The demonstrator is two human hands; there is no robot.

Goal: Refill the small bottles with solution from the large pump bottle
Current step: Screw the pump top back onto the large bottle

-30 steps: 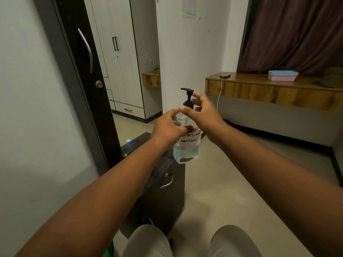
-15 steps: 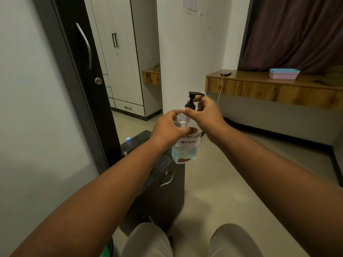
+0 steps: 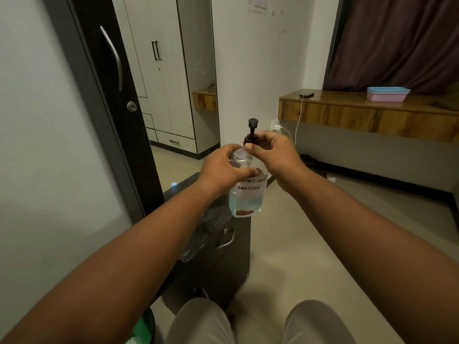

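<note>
The large clear plastic pump bottle (image 3: 247, 192) with a handwritten white label reading "contact lens solution" is held up in the air between both hands, upright, with pale blue liquid filling only its lower part. The left hand (image 3: 223, 170) is wrapped around the bottle's shoulder and upper body, thumb laid across the front just above the label. The right hand (image 3: 274, 155) pinches the black collar of the black pump head (image 3: 251, 131) between thumb and fingertips, with the nozzle standing above the fingers.

Below the hands stands a low dark cabinet (image 3: 218, 259) with a curved metal handle; it serves as the desk here. On its far corner, down and to the left of the left hand, sits a small bottle with a light blue cap (image 3: 174, 185); only its top is plain to see.

Beyond the right hand runs a long wooden shelf (image 3: 367, 115) carrying a dark phone (image 3: 307, 95) on a white charging cable and a pink plastic box with a blue lid (image 3: 387, 93). To the left of the left hand is a dark door (image 3: 109, 100) with a metal bar handle.
</note>
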